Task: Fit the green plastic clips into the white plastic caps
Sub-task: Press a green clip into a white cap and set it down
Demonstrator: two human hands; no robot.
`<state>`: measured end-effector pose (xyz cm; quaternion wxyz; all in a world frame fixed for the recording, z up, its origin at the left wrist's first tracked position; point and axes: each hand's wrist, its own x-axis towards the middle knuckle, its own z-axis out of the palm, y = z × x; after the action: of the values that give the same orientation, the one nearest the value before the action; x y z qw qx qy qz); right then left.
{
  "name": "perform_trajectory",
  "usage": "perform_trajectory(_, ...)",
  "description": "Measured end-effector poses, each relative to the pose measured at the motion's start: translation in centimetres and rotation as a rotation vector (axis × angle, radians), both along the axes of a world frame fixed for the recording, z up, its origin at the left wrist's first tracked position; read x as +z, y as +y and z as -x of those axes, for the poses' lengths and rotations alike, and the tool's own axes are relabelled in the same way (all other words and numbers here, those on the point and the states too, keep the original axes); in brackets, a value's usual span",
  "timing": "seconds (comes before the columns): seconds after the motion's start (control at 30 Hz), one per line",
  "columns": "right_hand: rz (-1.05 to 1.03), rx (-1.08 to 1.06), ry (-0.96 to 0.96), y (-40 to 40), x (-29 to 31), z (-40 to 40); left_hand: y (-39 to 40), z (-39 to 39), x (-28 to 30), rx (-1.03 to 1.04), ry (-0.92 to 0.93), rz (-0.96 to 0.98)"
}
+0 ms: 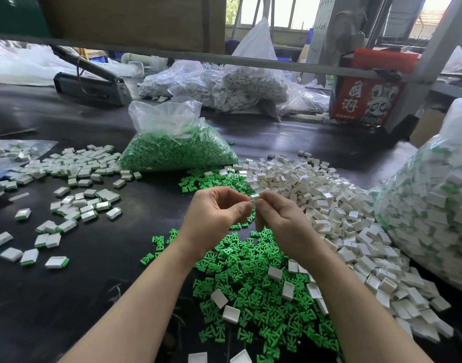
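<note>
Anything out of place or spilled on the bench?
Minor mixing only: several loose white caps lie on top of the green clip pile instead of in the cap heap to the right. No visible damage; both hands pinch one cap.

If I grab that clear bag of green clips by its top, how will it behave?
The bag of green clips would probably sag and shift, since its film looks thin and crinkled. Its open top suggests that loose clips could spill if tipped. It bulges full, so it is likely heavy.
</note>
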<state>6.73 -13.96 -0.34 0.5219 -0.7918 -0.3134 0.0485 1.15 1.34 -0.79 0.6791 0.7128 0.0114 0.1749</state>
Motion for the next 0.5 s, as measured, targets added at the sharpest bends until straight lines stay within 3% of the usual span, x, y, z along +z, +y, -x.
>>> perform_trajectory(0.1, -0.061, 0.034, 0.049, 0.10, 0.04, 0.26, 0.43, -0.18, -0.22, -0.081, 0.081, -0.038)
perform_trajectory(0.23, -0.071, 0.053, 0.061, 0.31, -0.06, 0.54, 0.56, -0.01, -0.67, -0.199, 0.190, -0.258)
perform_trajectory(0.4, -0.008, 0.034, 0.037, 0.45, -0.27, 0.65, 0.08, 0.33, -0.34, -0.251, 0.127, -0.169)
perform_trajectory(0.5, 0.044, 0.023, 0.030, 0.56, -0.28, 0.81, -0.02, 0.44, -0.25, -0.261, 0.123, -0.219)
